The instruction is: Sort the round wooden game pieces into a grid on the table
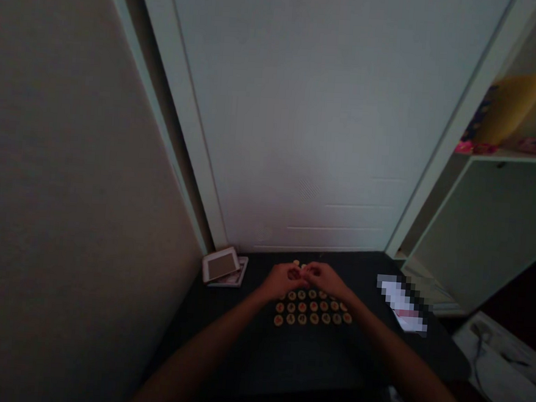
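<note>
My left hand [285,279] and my right hand [325,280] meet at the far side of several rows of round Chinese chess pieces [302,320]. Each hand is closed, its fingers curled and the tips close to the other hand's. What lies between the fingertips is too small and dark to make out. The pieces are pale discs with red or dark marks, laid flat in neat rows below my hands. A few more discs [296,263] show just beyond my fingers, and my hands and right forearm hide part of the rows.
The dark table [257,353] stands against a white panel [319,119]. On its left, a shallow box [243,274] has a pale-rimmed lid or tray [222,266] lying askew on top. A blurred-out white object [401,303] lies right. A shelf [519,158] holds a yellow object [515,108].
</note>
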`<state>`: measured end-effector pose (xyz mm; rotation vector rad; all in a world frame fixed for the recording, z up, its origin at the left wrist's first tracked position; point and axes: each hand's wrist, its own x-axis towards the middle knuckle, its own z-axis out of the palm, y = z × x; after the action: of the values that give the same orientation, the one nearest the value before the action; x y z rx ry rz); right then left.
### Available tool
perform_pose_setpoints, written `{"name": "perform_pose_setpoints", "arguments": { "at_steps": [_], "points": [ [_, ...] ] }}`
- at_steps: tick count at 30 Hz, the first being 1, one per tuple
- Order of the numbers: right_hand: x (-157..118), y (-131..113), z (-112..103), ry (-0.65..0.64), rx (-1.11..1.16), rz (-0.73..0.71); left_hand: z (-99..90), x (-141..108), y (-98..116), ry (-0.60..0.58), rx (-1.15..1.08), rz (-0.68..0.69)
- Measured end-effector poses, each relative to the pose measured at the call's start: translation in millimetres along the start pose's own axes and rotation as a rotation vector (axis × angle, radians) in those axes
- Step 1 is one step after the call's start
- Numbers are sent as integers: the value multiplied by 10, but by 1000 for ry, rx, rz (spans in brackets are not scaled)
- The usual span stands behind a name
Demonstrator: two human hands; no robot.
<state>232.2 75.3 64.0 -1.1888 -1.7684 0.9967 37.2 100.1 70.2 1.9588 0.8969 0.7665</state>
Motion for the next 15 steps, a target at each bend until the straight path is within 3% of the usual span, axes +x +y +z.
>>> {"name": "perform_pose_setpoints", "arguments": {
  "at_steps": [10, 15],
  "points": [
    [-76, -35, 24, 80, -96, -151, 42, 58, -42, 107, -399, -170],
    [-74, -1, 74, 105, -166, -186, 42, 31, -33, 120, -440, -255]
  ]
}}
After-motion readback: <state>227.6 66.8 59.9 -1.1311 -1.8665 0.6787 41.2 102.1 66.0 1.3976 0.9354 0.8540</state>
